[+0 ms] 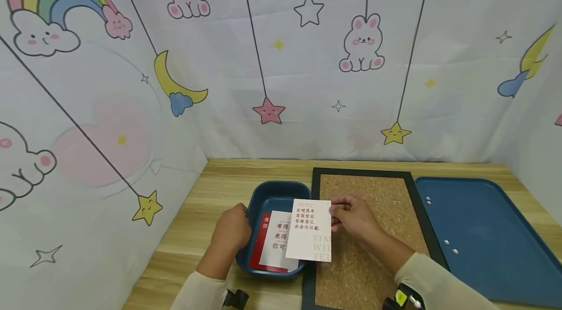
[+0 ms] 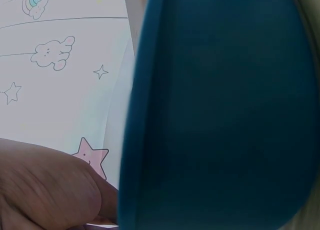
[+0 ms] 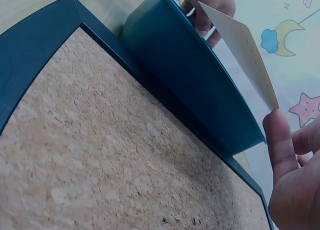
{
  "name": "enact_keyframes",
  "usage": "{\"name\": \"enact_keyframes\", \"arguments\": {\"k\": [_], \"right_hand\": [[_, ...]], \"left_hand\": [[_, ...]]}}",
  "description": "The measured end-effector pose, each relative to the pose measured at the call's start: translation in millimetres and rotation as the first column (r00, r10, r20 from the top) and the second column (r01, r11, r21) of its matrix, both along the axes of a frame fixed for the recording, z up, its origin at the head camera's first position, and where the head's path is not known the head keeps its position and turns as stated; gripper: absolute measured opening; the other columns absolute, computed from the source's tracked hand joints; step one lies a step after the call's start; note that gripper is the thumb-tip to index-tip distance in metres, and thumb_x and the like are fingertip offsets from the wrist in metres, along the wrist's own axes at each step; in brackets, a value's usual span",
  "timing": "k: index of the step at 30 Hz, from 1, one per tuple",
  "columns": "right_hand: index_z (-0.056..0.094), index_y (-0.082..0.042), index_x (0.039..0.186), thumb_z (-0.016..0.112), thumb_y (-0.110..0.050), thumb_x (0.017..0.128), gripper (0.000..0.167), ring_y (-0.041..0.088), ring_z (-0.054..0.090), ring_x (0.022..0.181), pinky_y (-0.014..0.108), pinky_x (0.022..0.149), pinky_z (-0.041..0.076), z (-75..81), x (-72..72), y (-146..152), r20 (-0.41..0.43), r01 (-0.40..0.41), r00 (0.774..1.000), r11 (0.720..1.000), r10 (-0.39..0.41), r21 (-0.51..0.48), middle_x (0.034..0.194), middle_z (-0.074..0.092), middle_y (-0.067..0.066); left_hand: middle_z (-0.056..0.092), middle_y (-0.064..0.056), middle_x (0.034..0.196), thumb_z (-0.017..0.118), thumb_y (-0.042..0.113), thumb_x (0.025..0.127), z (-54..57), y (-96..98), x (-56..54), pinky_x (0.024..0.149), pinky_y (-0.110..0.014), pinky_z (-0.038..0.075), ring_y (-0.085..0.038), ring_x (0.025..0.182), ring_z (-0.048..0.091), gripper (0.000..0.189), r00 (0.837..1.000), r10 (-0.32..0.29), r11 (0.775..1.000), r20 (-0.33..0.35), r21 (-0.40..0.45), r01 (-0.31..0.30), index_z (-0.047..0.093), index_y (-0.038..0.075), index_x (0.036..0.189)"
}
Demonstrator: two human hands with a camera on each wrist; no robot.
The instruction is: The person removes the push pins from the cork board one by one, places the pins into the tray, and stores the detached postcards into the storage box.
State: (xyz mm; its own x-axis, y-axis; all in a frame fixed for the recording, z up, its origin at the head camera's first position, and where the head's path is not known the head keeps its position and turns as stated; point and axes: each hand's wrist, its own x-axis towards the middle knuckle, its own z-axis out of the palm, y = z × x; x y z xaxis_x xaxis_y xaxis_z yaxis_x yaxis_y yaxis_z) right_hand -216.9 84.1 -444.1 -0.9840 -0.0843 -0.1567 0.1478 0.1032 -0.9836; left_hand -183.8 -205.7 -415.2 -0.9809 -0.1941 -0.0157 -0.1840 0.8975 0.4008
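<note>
My left hand point(image 1: 231, 228) grips the left rim of a deep blue bin point(image 1: 274, 189); the left wrist view shows the bin's side wall point(image 2: 225, 115) filling much of the picture. Between thumb and fingers, my right hand point(image 1: 354, 216) pinches the right edge of a white card point(image 1: 309, 246) printed with red-brown Chinese text and pale capital letters. That card hangs over the bin's right side, tilted in the right wrist view. Inside the bin lie another white card point(image 1: 274, 249) and, under it, a red card point(image 1: 256, 254), both partly covered.
A cork board point(image 1: 369, 271) with a black frame point(image 1: 309, 285) lies right of the bin. Farther right is a blue board point(image 1: 491, 241) with several silver pins point(image 1: 446, 242) on it. A patterned white cloth point(image 1: 307, 75) stands behind the wooden table point(image 1: 175, 261).
</note>
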Motion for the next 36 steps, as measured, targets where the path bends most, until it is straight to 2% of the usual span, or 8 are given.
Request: {"name": "enact_keyframes", "arguments": {"k": [4,11,22,31,36], "right_hand": [[0.061,0.005,0.123,0.062,0.001,0.099,0.025,0.024,0.065,0.077,0.037,0.066,0.059,-0.9,0.6,-2.8,0.007,0.002,1.0,1.0,-0.002,-0.003,0.099,0.065,0.017],[0.06,0.007,0.124,0.06,0.003,0.099,0.025,0.024,0.065,0.077,0.033,0.063,0.058,-1.3,1.7,-6.3,-0.009,-0.016,1.0,0.999,0.016,-0.047,0.099,0.064,0.018],[0.06,0.008,0.12,0.062,0.004,0.098,0.023,0.024,0.067,0.075,0.034,0.063,0.059,-2.2,2.7,-17.0,-0.022,-0.033,0.999,0.998,0.032,-0.058,0.097,0.065,0.019],[0.06,0.011,0.121,0.061,0.005,0.096,0.025,0.022,0.067,0.073,0.031,0.062,0.059,-4.4,2.8,-21.9,-0.014,-0.056,0.998,0.991,0.054,-0.123,0.095,0.064,0.019],[0.061,0.008,0.119,0.063,0.004,0.096,0.023,0.022,0.068,0.072,0.031,0.062,0.059,-5.6,3.1,-24.5,0.009,-0.052,0.999,0.99,0.054,-0.133,0.094,0.065,0.018]], "left_hand": [[0.071,-0.022,0.104,0.062,0.003,0.096,0.4,0.8,0.0,0.077,-0.049,0.059,-0.03,0.084,0.068,0.025,1.0,0.0,1.0,-0.001,0.001,0.0,0.065,-0.007,0.119],[0.07,-0.022,0.101,0.06,0.001,0.097,1.6,1.3,1.6,0.067,-0.045,0.059,-0.029,0.078,0.066,0.024,1.0,-0.012,0.999,-0.019,0.042,0.012,0.064,-0.009,0.118],[0.07,-0.02,0.098,0.06,0.002,0.098,3.1,2.5,1.4,0.063,-0.043,0.059,-0.027,0.075,0.065,0.022,1.0,-0.002,0.999,-0.007,0.054,0.002,0.065,-0.007,0.117],[0.07,-0.02,0.096,0.061,0.001,0.097,2.2,0.7,1.4,0.062,-0.043,0.059,-0.027,0.074,0.065,0.021,1.0,-0.01,0.998,-0.012,0.057,0.011,0.065,-0.008,0.115],[0.07,-0.021,0.097,0.062,0.001,0.096,2.0,1.2,1.6,0.062,-0.043,0.059,-0.027,0.074,0.065,0.023,1.0,-0.01,0.998,-0.007,0.06,0.01,0.064,-0.009,0.117]]}}
